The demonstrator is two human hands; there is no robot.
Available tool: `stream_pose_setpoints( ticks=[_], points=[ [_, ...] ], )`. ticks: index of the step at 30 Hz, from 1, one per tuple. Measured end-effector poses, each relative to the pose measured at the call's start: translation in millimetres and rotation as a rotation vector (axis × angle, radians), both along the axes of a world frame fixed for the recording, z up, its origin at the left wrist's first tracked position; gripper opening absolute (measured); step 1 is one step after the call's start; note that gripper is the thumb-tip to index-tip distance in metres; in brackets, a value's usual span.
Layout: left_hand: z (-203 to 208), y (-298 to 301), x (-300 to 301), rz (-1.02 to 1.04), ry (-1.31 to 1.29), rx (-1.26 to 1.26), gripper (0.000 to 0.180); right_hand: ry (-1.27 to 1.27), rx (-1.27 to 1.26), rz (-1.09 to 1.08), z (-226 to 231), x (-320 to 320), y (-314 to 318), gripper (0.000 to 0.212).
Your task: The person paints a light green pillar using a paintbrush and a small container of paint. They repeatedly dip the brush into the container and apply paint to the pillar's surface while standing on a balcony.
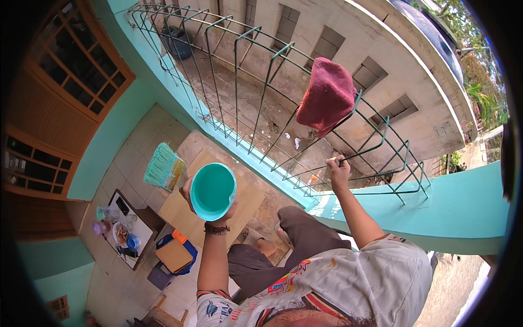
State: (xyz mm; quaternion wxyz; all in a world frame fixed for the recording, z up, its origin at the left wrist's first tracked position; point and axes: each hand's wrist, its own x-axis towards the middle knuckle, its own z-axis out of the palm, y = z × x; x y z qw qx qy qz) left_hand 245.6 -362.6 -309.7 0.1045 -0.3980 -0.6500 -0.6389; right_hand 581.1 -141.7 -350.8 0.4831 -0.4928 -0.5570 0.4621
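Note:
My left hand (220,220) is wrapped round a turquoise plastic cup (213,192), its open mouth facing up. The inside of the cup is plain turquoise, and I cannot make out any contents. A dark bracelet (217,229) circles that wrist. Out to the right, my right hand (340,173) is closed on a bar of the green wire railing (271,71). Above that hand, a maroon cloth (328,95) hangs draped over the railing's top.
Below the cup lies a light wooden board (182,210), with a turquoise-bristled broom (162,164) beside it. At left, a low table (143,233) holds a plate, cups and a phone. A turquoise ledge (457,210) runs along the right, and a concrete wall (414,87) stands beyond the railing.

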Motion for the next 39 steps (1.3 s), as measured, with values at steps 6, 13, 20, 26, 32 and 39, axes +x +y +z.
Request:
stream_pose_setpoints(
  ticks=[6,13,20,26,32,39],
  points=[
    [127,-6,13,-0.065,-0.009,-0.187,0.072,-0.687,-0.396,-0.026,103,-24,-52,0.050],
    [243,113,28,-0.103,0.214,-0.217,0.071,-0.625,0.549,0.135,304,-60,3,0.028],
    [305,236,52,-0.213,0.406,-0.344,0.069,-0.957,0.400,0.477,287,-95,84,0.088],
    [318,312,50,-0.269,0.404,-0.402,0.068,-0.895,0.299,0.431,272,-101,96,0.083],
    [331,343,37,-0.219,0.378,-0.485,0.073,-0.855,0.176,0.451,271,-100,99,0.081],
    [313,366,15,-0.255,0.193,-0.637,0.076,-0.834,0.145,0.494,265,-97,102,0.080]
  ],
)
